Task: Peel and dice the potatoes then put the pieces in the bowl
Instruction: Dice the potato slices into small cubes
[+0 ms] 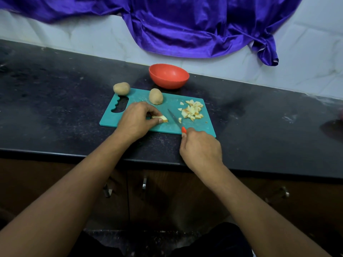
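Note:
On a teal cutting board my left hand pinches a small pale potato piece against the board. My right hand grips the orange handle of a knife, whose blade lies on the board just right of that piece. A pile of diced potato sits on the right half of the board. One whole unpeeled potato stands at the board's far edge. Another whole potato lies at its far left corner. An empty red bowl stands behind the board.
The board lies on a dark stone counter with a white tiled wall behind. A purple cloth hangs down the wall above the bowl. Cabinet doors with metal handles are below the counter's front edge.

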A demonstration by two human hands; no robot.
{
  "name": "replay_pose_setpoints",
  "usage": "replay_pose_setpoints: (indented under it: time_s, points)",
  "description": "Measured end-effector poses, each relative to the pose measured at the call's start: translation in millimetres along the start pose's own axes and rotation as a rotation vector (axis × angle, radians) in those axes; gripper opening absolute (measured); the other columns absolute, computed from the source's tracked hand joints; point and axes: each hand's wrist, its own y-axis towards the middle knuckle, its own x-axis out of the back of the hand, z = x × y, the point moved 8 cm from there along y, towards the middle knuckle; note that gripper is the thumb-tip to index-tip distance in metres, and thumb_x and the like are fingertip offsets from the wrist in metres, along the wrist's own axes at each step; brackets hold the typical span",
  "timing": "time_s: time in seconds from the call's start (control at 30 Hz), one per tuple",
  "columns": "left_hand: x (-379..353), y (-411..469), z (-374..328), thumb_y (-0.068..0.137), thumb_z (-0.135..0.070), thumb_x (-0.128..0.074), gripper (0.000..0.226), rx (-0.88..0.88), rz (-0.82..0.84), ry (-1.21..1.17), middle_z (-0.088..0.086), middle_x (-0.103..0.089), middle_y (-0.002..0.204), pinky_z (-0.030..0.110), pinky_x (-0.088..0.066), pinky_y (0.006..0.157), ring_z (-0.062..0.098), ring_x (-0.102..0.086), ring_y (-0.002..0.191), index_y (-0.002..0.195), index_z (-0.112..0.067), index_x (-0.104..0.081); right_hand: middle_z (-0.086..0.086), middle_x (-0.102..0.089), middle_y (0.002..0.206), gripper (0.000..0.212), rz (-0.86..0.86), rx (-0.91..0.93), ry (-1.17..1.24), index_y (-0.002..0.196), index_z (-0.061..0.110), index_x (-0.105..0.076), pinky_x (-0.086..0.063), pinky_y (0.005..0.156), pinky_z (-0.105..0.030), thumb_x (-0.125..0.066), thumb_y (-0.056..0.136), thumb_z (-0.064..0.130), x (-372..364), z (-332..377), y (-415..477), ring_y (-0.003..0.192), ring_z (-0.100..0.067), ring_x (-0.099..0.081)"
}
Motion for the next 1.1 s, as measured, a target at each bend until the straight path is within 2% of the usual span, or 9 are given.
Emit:
replay_pose_setpoints:
  time_s: [0.07,0.17,0.3,0.5,0.67,0.9,1.0,1.1]
  points:
    - [0,-1,-1,0.084,-0.037,-0.082,0.021,0.004,0.004,-0.004,-0.008,-0.072,0.102,0.041,-0.053,0.092,0.014,-0.062,0.101,0.103,-0.028,-0.080,0.002,-0.057,0.083,0.035,-0.005,-0.016,0.016,0.111,0.022,-0.057,-0.045,0.059,-0.035,-0.031,0.109,0.046,0,-2,0,0.073,-0.016,-0.057]
    - [1,-1,-2,0.084,-0.037,-0.082,0.022,0.006,0.001,-0.007,-0.008,-0.073,0.103,0.039,-0.053,0.093,0.012,-0.062,0.101,0.104,-0.027,-0.080,0.004,-0.057,0.081,0.036,-0.037,0.057,0.027,0.113,0.023,-0.055,-0.047,0.058,-0.035,-0.029,0.109,0.047,4,0,-6,0.070,-0.014,-0.057]
    - [2,-1,-2,0.082,-0.036,-0.085,0.020,0.026,-0.011,-0.036,-0.010,-0.075,0.097,0.035,-0.054,0.090,0.008,-0.064,0.095,0.099,-0.026,-0.080,0.006,-0.055,0.078,0.038,-0.057,0.092,0.009,0.114,0.023,-0.055,-0.046,0.056,-0.034,-0.028,0.109,0.049,6,1,-9,0.066,-0.012,-0.055]
    - [3,-3,-1,0.079,-0.037,-0.086,0.016,0.040,-0.017,-0.058,-0.015,-0.072,0.086,0.030,-0.054,0.083,0.001,-0.063,0.085,0.091,-0.029,-0.079,0.004,-0.054,0.082,0.036,0.026,0.116,-0.019,0.113,0.023,-0.055,-0.041,0.058,-0.035,-0.030,0.109,0.048,2,6,-2,0.071,-0.014,-0.052]
    - [1,-1,1,0.079,-0.040,-0.086,0.017,0.040,-0.014,-0.054,-0.015,-0.072,0.086,0.030,-0.054,0.081,0.002,-0.063,0.086,0.090,-0.030,-0.078,0.005,-0.057,0.080,0.037,-0.043,0.090,0.021,0.113,0.023,-0.055,-0.044,0.057,-0.034,-0.028,0.109,0.048,3,3,-6,0.068,-0.013,-0.055]
    - [-1,-1,-2,0.079,-0.042,-0.086,0.022,0.012,0.000,-0.030,-0.015,-0.071,0.085,0.020,-0.045,0.069,-0.001,-0.061,0.082,0.090,-0.026,-0.077,0.005,-0.056,0.080,0.035,-0.046,0.058,0.040,0.109,0.022,-0.055,-0.038,0.055,-0.034,-0.029,0.109,0.047,5,4,-6,0.066,-0.012,-0.052]
    - [0,-3,-7,0.081,-0.040,-0.085,0.023,-0.007,0.015,-0.027,-0.014,-0.073,0.089,0.022,-0.048,0.076,0.001,-0.062,0.084,0.096,-0.025,-0.078,0.005,-0.055,0.079,0.034,-0.038,0.034,0.048,0.107,0.022,-0.055,-0.033,0.052,-0.032,-0.031,0.109,0.046,6,6,-3,0.064,-0.009,-0.050]
    - [3,-5,-10,0.082,-0.030,-0.082,0.020,-0.021,0.023,-0.018,-0.012,-0.074,0.092,0.026,-0.052,0.086,0.002,-0.064,0.087,0.102,-0.024,-0.080,0.005,-0.056,0.080,0.034,-0.017,0.015,0.087,0.107,0.021,-0.056,-0.034,0.052,-0.031,-0.033,0.109,0.046,5,9,0,0.067,-0.009,-0.052]
